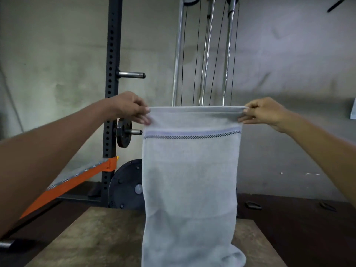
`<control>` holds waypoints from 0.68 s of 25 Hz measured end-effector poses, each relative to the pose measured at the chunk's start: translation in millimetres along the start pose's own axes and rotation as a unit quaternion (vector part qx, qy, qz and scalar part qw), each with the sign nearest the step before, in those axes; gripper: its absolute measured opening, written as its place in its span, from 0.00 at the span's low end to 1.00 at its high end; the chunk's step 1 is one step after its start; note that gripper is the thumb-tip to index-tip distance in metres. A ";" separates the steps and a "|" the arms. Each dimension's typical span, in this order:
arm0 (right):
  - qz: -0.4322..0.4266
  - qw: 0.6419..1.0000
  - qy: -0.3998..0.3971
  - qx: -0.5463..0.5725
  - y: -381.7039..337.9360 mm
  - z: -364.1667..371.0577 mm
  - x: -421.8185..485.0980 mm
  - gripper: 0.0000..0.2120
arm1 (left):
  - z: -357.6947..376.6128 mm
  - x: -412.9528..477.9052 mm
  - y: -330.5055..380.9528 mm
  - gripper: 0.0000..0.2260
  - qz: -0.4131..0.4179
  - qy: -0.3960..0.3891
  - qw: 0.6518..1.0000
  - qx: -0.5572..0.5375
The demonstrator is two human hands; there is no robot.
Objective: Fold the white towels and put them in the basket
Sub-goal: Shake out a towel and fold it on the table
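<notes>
Bare concrete wall [57, 54] backs a white towel [190, 180] hung full length over the wooden table [96, 237], its bottom end crumpling on the tabletop. Both top corners are pinched, the left grip [131, 107] on one and the right grip [264, 111] on the other, drawn apart so the hem runs taut and level, probably to square it for a first fold. Behind stand a squat rack [110, 74] and a weight plate [127, 186]. No basket shows.
</notes>
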State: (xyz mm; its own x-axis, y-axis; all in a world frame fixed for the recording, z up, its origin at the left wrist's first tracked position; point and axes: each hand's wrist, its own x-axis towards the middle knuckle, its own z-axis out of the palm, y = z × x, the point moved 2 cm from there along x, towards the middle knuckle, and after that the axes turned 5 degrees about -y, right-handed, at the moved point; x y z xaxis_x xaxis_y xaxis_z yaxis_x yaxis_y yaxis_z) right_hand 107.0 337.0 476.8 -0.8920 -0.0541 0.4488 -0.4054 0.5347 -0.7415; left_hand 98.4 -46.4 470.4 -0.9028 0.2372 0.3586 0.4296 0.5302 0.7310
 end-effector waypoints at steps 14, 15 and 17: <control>0.003 0.982 -0.167 -0.088 24.0 67.5 2.5 0.04 | 170.6 15.6 -55.7 0.22 0.107 -0.096 0.987 -0.078; 0.003 0.978 -0.184 -0.095 25.5 71.8 2.0 0.05 | 184.0 15.9 -54.6 0.21 0.112 -0.116 0.982 -0.095; 0.006 0.972 -0.211 -0.099 29.7 75.9 -0.1 0.05 | 199.7 16.1 -51.8 0.19 0.113 -0.145 0.975 -0.122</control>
State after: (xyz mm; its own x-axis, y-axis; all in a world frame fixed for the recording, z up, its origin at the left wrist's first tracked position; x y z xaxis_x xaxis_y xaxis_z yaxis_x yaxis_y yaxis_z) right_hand 79.9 288.9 416.9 -0.9156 -0.3664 0.1654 -0.3861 0.6873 -0.6152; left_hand 58.2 92.6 322.4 -0.7357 0.5654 0.3729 0.5778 0.2368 0.7810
